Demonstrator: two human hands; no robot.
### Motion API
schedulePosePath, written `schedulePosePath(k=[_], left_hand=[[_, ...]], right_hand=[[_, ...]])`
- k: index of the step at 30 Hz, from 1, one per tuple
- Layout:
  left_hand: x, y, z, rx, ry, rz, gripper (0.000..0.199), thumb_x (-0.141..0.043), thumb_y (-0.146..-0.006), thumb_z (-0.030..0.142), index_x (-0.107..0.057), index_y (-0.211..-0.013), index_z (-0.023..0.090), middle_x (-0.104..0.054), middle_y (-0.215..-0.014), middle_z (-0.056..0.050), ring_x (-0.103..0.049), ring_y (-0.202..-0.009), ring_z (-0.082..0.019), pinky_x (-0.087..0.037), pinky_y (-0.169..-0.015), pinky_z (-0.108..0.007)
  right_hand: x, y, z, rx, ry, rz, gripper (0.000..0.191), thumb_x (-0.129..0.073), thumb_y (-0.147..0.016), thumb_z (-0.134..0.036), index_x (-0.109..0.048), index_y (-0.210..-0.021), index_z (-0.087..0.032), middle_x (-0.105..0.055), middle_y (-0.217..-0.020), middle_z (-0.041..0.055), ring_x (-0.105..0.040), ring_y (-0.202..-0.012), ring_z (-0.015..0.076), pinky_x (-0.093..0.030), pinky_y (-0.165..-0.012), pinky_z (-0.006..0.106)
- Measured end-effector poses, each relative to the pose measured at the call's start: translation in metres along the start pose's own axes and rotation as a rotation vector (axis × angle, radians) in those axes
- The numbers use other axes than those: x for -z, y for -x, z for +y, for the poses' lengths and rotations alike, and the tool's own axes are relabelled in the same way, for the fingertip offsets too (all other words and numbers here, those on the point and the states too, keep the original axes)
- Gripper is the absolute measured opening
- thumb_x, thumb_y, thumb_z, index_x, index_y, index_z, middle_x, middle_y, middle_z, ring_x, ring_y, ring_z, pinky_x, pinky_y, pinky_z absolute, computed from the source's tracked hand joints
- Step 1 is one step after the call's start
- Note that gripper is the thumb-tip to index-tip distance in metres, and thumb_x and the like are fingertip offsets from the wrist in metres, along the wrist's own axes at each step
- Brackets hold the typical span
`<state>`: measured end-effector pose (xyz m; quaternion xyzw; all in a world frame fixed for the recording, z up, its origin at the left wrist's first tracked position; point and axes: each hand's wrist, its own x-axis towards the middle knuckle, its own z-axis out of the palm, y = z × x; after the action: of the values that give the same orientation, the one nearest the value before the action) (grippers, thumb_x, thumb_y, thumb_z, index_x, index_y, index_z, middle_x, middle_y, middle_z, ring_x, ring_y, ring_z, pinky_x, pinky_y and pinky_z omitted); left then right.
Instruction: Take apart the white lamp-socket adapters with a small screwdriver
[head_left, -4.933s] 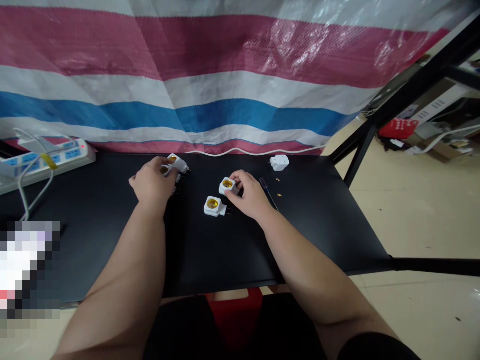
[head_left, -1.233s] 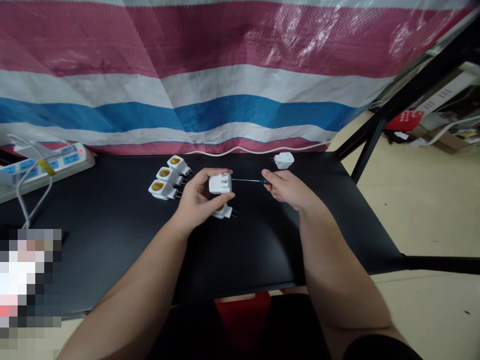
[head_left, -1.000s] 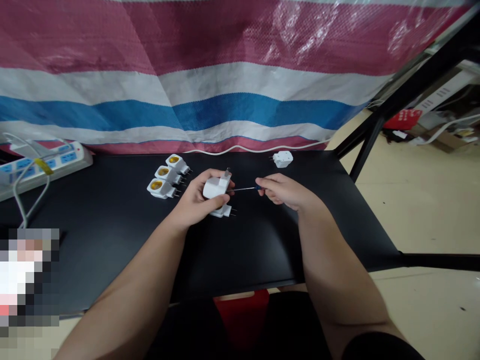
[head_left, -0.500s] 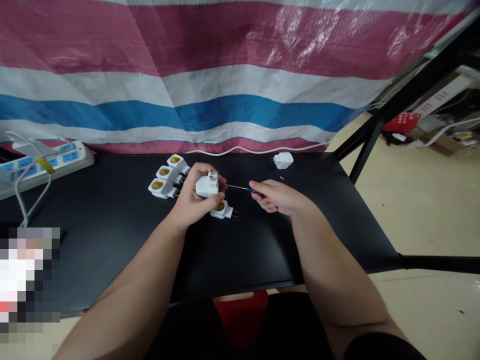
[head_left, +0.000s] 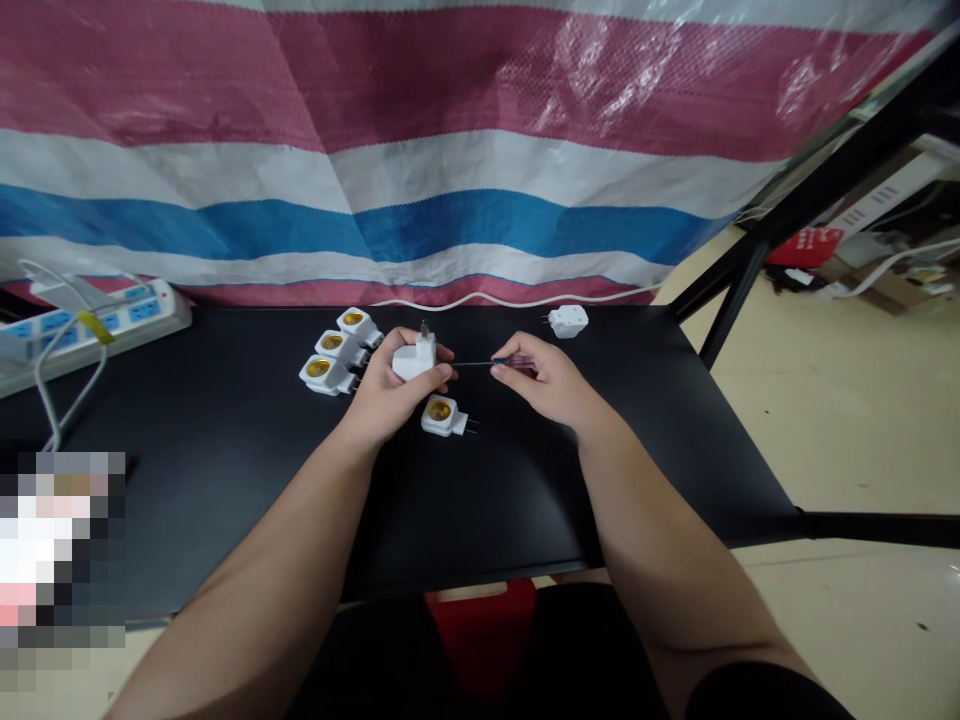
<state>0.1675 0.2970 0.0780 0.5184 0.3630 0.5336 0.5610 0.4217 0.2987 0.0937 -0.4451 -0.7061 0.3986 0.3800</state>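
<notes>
My left hand (head_left: 390,395) is closed around a white plug-in lamp socket (head_left: 409,361), its prongs pointing up. My right hand (head_left: 546,378) grips the handle of a screwdriver (head_left: 474,364), whose thin shaft points left and reaches the socket's right side; the tip is hidden by my left fingers. Just below my left hand, another white socket (head_left: 440,414) lies with its brass opening up and its prongs to the right. Three more sockets (head_left: 319,372) sit in a slanted row left of my left hand. A white plug piece (head_left: 570,321) lies at the back right.
A power strip (head_left: 150,309) with white cables lies at the back left of the black table (head_left: 480,520). Striped sheeting (head_left: 480,220) hangs behind it. A black metal frame (head_left: 739,285) stands at the right. A pixelated patch covers the lower left.
My right hand has changed its hold on the screwdriver and moved slightly up and left. The held socket has turned and risen a little, uncovering the socket below.
</notes>
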Motion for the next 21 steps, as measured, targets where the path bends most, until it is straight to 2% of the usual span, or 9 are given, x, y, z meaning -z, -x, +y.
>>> schedulePosePath(k=[2,4,8,10,13,15,18,19,21], left_hand=[[0.0,0.0,0.0,0.006,0.014,-0.006,0.046,-0.096,-0.079,0.029,-0.058,-0.104,0.022,-0.079,-0.103,-0.002,-0.079,-0.085,-0.017,-0.063,-0.071,-0.024],[0.0,-0.001,0.0,0.016,0.032,-0.005,0.045,-0.097,-0.078,0.029,-0.06,-0.103,0.021,-0.079,-0.099,-0.002,-0.078,-0.083,-0.016,-0.062,-0.071,-0.024],[-0.003,-0.003,0.002,0.015,0.098,0.019,0.044,-0.098,-0.074,0.027,-0.062,-0.098,0.02,-0.077,-0.091,0.0,-0.074,-0.077,-0.014,-0.059,-0.066,-0.023],[-0.005,-0.004,0.003,0.007,0.118,0.033,0.043,-0.098,-0.072,0.025,-0.062,-0.096,0.02,-0.075,-0.087,0.001,-0.072,-0.073,-0.012,-0.058,-0.066,-0.022],[-0.006,-0.004,0.005,0.029,0.141,0.061,0.043,-0.098,-0.07,0.023,-0.063,-0.094,0.02,-0.074,-0.085,0.001,-0.071,-0.07,-0.011,-0.058,-0.065,-0.022],[-0.006,-0.004,0.007,0.066,0.159,0.08,0.044,-0.099,-0.068,0.023,-0.064,-0.095,0.019,-0.074,-0.085,0.001,-0.072,-0.07,-0.012,-0.058,-0.064,-0.022],[-0.005,-0.005,0.008,0.1,0.169,0.1,0.043,-0.098,-0.068,0.024,-0.065,-0.095,0.019,-0.075,-0.087,0.0,-0.073,-0.072,-0.013,-0.057,-0.064,-0.022],[-0.005,-0.005,0.008,0.106,0.17,0.099,0.043,-0.098,-0.068,0.024,-0.065,-0.095,0.019,-0.076,-0.088,-0.001,-0.073,-0.072,-0.013,-0.057,-0.064,-0.022],[-0.006,-0.004,0.007,0.122,0.18,0.091,0.043,-0.097,-0.068,0.023,-0.066,-0.097,0.019,-0.076,-0.088,-0.001,-0.073,-0.072,-0.013,-0.056,-0.062,-0.021]], right_hand=[[0.0,0.0,-0.002,-0.123,0.052,-0.02,0.046,-0.061,-0.105,-0.063,-0.073,-0.091,-0.021,-0.062,-0.075,0.0008,-0.057,-0.07,0.0161,-0.043,-0.068,0.032],[0.0,0.0,-0.003,-0.175,0.091,-0.045,0.054,-0.053,-0.108,-0.066,-0.072,-0.085,-0.021,-0.057,-0.068,-0.0001,-0.052,-0.065,0.0158,-0.039,-0.064,0.032],[-0.002,0.0,-0.001,-0.029,-0.058,-0.049,0.028,-0.075,-0.098,-0.05,-0.064,-0.101,-0.025,-0.06,-0.082,-0.0027,-0.055,-0.068,0.0139,-0.045,-0.068,0.031],[-0.006,-0.001,0.001,-0.063,-0.146,-0.04,0.03,-0.076,-0.097,-0.05,-0.06,-0.106,-0.027,-0.059,-0.081,-0.0039,-0.054,-0.066,0.0136,-0.046,-0.065,0.031],[-0.011,-0.002,0.003,-0.192,-0.095,-0.022,0.039,-0.059,-0.105,-0.061,-0.064,-0.097,-0.024,-0.052,-0.07,-0.0033,-0.049,-0.06,0.0142,-0.041,-0.058,0.031],[-0.013,-0.002,0.002,-0.151,-0.025,-0.017,0.039,-0.056,-0.107,-0.057,-0.067,-0.093,-0.022,-0.054,-0.072,-0.0015,-0.051,-0.063,0.0149,-0.042,-0.061,0.032],[-0.014,-0.002,0.0,0.019,-0.061,-0.006,0.018,-0.072,-0.098,-0.04,-0.065,-0.102,-0.024,-0.061,-0.09,-0.0003,-0.059,-0.078,0.015,-0.05,-0.075,0.032],[-0.015,-0.002,-0.001,0.025,-0.1,0.002,0.02,-0.074,-0.096,-0.039,-0.063,-0.105,-0.025,-0.062,-0.094,-0.0006,-0.059,-0.077,0.0143,-0.051,-0.076,0.031],[-0.016,-0.002,-0.002,-0.083,-0.113,0.003,0.023,-0.069,-0.1,-0.046,-0.062,-0.107,-0.025,-0.063,-0.085,-0.0017,-0.057,-0.067,0.0133,-0.049,-0.068,0.031]])
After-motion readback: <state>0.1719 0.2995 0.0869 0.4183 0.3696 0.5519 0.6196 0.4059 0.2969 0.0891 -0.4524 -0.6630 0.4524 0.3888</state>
